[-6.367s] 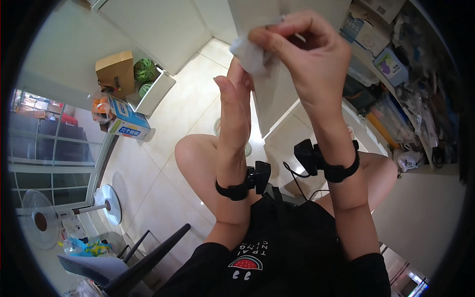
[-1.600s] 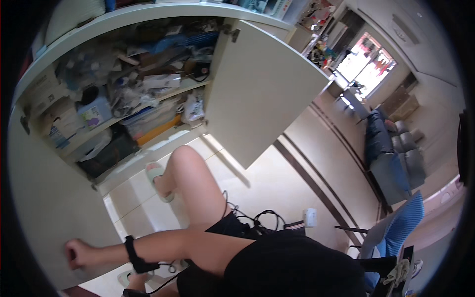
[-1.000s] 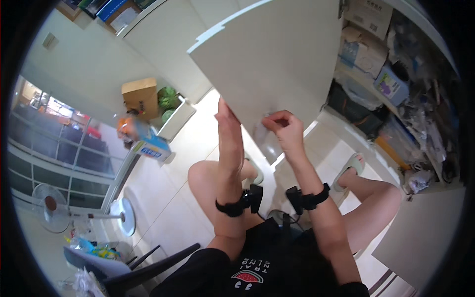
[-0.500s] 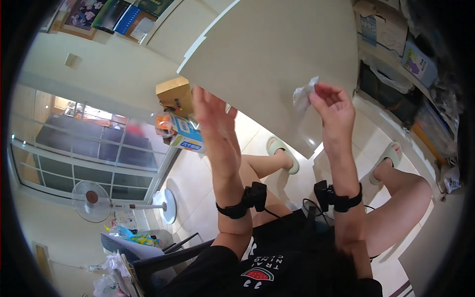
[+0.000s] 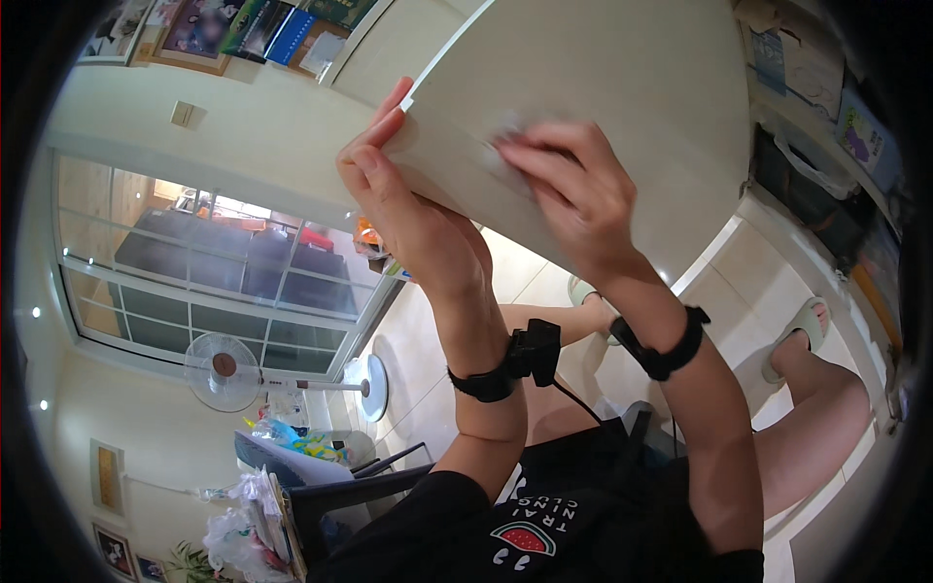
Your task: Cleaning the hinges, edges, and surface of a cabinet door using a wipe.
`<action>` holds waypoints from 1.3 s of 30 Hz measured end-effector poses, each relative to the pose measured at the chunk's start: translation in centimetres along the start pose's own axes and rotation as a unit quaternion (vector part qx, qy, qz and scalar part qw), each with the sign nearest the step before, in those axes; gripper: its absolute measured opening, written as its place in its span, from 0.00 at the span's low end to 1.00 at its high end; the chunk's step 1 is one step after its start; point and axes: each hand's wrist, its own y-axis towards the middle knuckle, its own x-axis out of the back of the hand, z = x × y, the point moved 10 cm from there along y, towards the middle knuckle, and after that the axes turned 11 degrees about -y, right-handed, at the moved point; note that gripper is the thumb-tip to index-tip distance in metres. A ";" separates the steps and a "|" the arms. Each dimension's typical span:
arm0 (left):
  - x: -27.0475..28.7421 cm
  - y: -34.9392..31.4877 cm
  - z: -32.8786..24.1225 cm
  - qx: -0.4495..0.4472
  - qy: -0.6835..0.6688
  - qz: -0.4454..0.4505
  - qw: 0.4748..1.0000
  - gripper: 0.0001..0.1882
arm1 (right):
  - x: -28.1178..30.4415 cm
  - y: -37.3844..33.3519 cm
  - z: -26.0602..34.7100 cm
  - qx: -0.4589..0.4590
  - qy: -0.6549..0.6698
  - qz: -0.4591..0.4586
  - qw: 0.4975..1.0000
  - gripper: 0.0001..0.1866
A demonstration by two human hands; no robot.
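A pale, flat cabinet door (image 5: 641, 68) stands swung out in front of me. My left hand (image 5: 403, 199) is at its left edge, with fingers hooked over the rim and the palm alongside it. Bunched fingers of my right hand (image 5: 583, 189) press a crumpled white wipe (image 5: 503, 151) against the door's face, not far from that edge. The wipe is blurred and mostly covered by the fingertips. Each of my wrists wears a black strap with a small device.
Right of the door, open shelves hold boxes and a blue-grey package (image 5: 865, 136). A standing fan (image 5: 224, 369) is at the left, near a glass-paned sliding door (image 5: 224, 262). By my left elbow is a dark chair (image 5: 311, 496). Frames and books (image 5: 292, 39) line the upper left.
My left hand has moved up and taken hold of the door's edge. The right hand has gone left with the wipe, onto the door's face. The view has shifted slightly.
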 end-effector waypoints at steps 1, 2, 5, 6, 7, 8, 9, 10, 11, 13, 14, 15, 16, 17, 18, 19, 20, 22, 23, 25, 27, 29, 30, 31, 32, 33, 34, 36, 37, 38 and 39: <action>-0.1 -0.1 0.3 -0.004 -0.011 -0.012 1.000 0.16 | 0.7 -2.1 -1.6 -0.025 -0.009 0.018 0.999 0.14; 0.0 -0.1 0.3 -0.004 -0.008 -0.012 1.000 0.16 | 1.1 -3.8 -2.2 -0.037 -0.028 0.050 0.998 0.12; -0.1 0.0 0.7 -0.009 -0.027 -0.012 1.000 0.15 | 2.3 -7.4 -4.4 -0.062 -0.056 0.107 0.991 0.10; -0.1 0.1 0.6 -0.011 -0.017 -0.018 1.000 0.16 | 2.2 -7.2 -4.5 -0.073 -0.056 0.131 0.987 0.09; -0.1 0.1 0.6 -0.014 -0.007 -0.023 1.000 0.16 | 2.2 -6.8 -4.5 -0.081 -0.039 0.122 0.989 0.13; -0.2 0.2 0.6 -0.010 -0.006 -0.022 1.000 0.16 | 1.8 -6.0 -4.3 -0.067 -0.026 0.120 0.990 0.12; 0.0 0.1 0.3 -0.017 0.006 -0.031 0.999 0.17 | 1.2 -4.3 -3.5 -0.055 -0.013 0.119 0.991 0.11; 0.1 0.1 0.1 -0.021 0.015 -0.040 0.999 0.18 | 0.8 -1.9 -2.1 -0.033 -0.003 0.092 0.995 0.11; -0.1 -0.1 0.6 -0.009 0.016 -0.037 0.999 0.18 | 0.4 0.3 -1.1 -0.014 0.004 0.066 0.998 0.10; -0.4 -0.3 0.3 -0.018 0.028 -0.039 0.999 0.18 | -0.3 3.4 -0.4 -0.005 0.038 0.016 0.999 0.09; -0.8 -0.3 0.5 -0.008 0.027 -0.036 0.999 0.18 | 0.0 3.3 -1.0 -0.012 0.030 0.017 0.999 0.09; -0.7 -0.3 0.3 -0.010 0.011 -0.041 0.999 0.17 | 0.0 3.1 -0.9 0.006 0.033 0.016 0.999 0.11; -0.5 -0.3 0.1 -0.013 -0.005 -0.047 0.999 0.17 | 0.2 2.7 -0.9 0.024 0.035 0.015 0.999 0.13; -0.4 -0.4 0.2 -0.011 -0.001 -0.048 0.999 0.17 | 0.6 0.9 -2.2 -0.017 0.034 0.030 0.999 0.12; -0.5 -0.4 -0.4 -0.034 0.033 -0.044 0.998 0.16 | 1.5 -1.8 -3.6 -0.053 0.031 0.045 0.997 0.11; -0.6 -0.5 -0.7 -0.056 0.067 -0.041 0.995 0.16 | 2.3 -5.4 -5.8 -0.123 0.030 0.060 0.990 0.09; -0.7 -0.5 -0.4 -0.053 0.065 -0.040 0.996 0.16 | 3.2 -9.0 -8.3 -0.193 0.028 0.074 0.978 0.07; -0.6 -0.4 -0.5 -0.074 0.129 -0.040 0.988 0.16 | 4.2 -13.6 -11.9 -0.338 0.062 0.083 0.936 0.06; -0.4 -0.3 -0.2 -0.070 0.131 -0.038 0.988 0.16 | 4.1 -14.1 -12.3 -0.341 0.062 0.083 0.934 0.06; 0.3 -0.2 0.0 -0.073 0.107 -0.059 0.990 0.17 | 2.7 -12.0 -12.0 -0.375 0.105 0.096 0.916 0.06; 0.3 -0.3 0.2 -0.062 0.073 -0.068 0.993 0.18 | 0.5 -7.1 -9.3 -0.353 0.095 0.127 0.922 0.07; 0.2 -0.3 0.4 -0.048 0.037 -0.077 0.995 0.18 | -0.5 -3.2 -6.9 -0.295 0.126 0.104 0.942 0.09; 0.4 -0.3 0.2 -0.052 0.053 -0.091 0.993 0.20 | -0.4 -3.3 -6.9 -0.296 0.127 0.105 0.941 0.09; 0.7 -0.3 0.1 -0.056 0.068 -0.105 0.991 0.23 | -0.2 -3.6 -7.0 -0.294 0.093 0.123 0.943 0.08; 0.8 -0.3 -0.1 -0.056 0.070 -0.105 0.990 0.23 | 0.1 -4.0 -7.1 -0.291 0.059 0.140 0.945 0.08; 0.8 -0.4 0.0 -0.051 0.045 -0.093 0.993 0.22 | 0.8 -5.7 -7.5 -0.290 0.059 0.141 0.945 0.08; 0.7 -0.4 0.0 -0.045 0.020 -0.081 0.996 0.22 | 1.4 -9.3 -9.1 -0.356 0.083 0.142 0.920 0.08; 0.9 -0.2 -0.1 -0.062 0.066 -0.074 0.993 0.23 | 2.3 -12.3 -10.6 -0.421 0.108 0.144 0.889 0.07; 0.7 -0.1 -0.4 -0.079 0.112 -0.066 0.988 0.24 | 2.4 -12.9 -11.0 -0.433 0.069 0.171 0.882 0.07; 0.7 -0.1 -0.4 -0.078 0.114 -0.065 0.988 0.24 | 2.4 -13.4 -11.4 -0.445 0.030 0.197 0.873 0.07; 0.9 -0.2 -0.1 -0.075 0.094 -0.082 0.989 0.24 | 1.8 -12.0 -10.7 -0.419 0.054 0.169 0.891 0.07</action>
